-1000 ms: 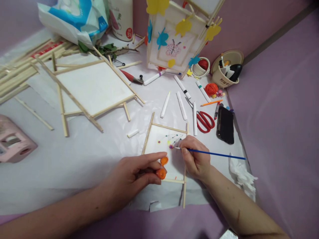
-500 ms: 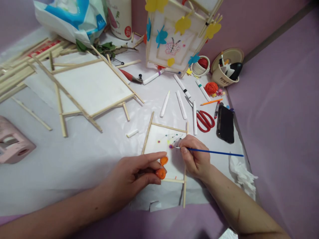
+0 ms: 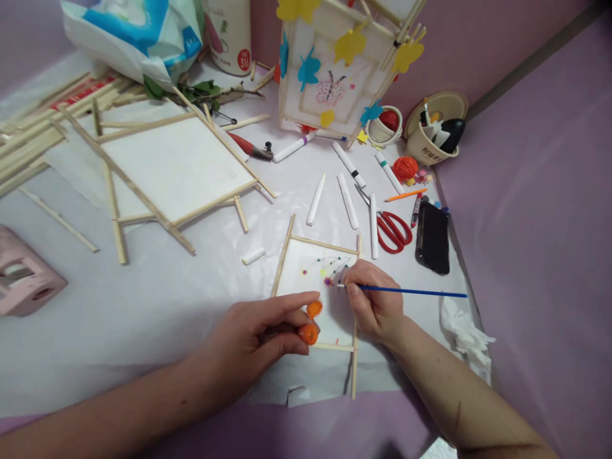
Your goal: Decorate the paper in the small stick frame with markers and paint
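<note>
A small paper panel framed in thin wooden sticks lies flat in front of me, with coloured dots and fine lines painted on it. My right hand pinches a thin blue paintbrush, its tip touching a purple dot on the paper. My left hand rests on the panel's lower left edge, its fingers closed round a small orange paint pot with its orange flip lid open.
Behind stand a decorated paper lantern and a larger stick-framed panel. White markers, red scissors, a black phone, cups, loose sticks, a pink object and crumpled tissue lie about.
The paintbrush handle has tipped slightly upward at its far end; both hands stay in place. The view has shifted a little.
</note>
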